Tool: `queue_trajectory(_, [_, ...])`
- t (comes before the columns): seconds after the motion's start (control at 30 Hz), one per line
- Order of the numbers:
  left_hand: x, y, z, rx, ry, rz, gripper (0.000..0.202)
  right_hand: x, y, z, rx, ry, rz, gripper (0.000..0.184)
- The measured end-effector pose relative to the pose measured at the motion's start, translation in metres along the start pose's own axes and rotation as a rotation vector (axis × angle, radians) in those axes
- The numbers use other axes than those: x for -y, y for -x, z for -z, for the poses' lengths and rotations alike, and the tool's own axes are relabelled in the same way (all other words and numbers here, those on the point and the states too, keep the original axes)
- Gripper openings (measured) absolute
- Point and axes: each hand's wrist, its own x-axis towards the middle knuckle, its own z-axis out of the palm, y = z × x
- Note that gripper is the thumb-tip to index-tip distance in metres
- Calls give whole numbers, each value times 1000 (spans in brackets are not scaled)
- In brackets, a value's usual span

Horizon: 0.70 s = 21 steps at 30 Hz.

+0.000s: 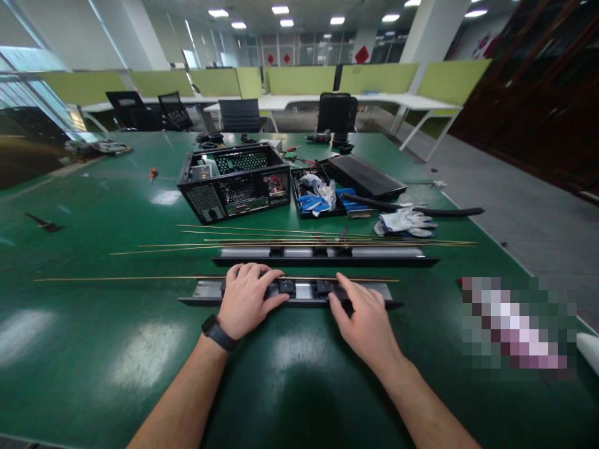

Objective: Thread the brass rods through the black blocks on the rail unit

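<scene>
A silver metal channel with a dark front edge [304,303] lies crosswise in front of me, with small black blocks [287,286] set in it. Along its top runs a long thin brass-coloured rod [126,279], reaching far out to the left. My left hand [248,298] is curled over the channel's left half, fingers behind and thumb on the near side by a block. On the right half, my right hand [367,315] has its index fingertip at the rod and its thumb at the channel's near edge. My palms hide parts of the channel.
Behind lies a second channel [374,260] with several thin rods [154,245] over it. Farther back stand an open black computer case [234,184], a black tray [322,212] holding gloves, and another glove [406,221]. A blurred patch [519,327] covers something at right.
</scene>
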Motion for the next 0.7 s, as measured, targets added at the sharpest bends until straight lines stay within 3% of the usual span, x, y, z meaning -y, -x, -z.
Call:
queue_trajectory(0.2, [0,0,0,6,1,10,40,-12,-2,5,-44,32,-43,39])
queue_trajectory(0.5, [-1,0,0,8,8,17,39,-60,-4,50,-204,278,-503,39])
queue_trajectory(0.7, [-1,0,1,19,6,18,41,-77,-4,64,-283,450,-606,42])
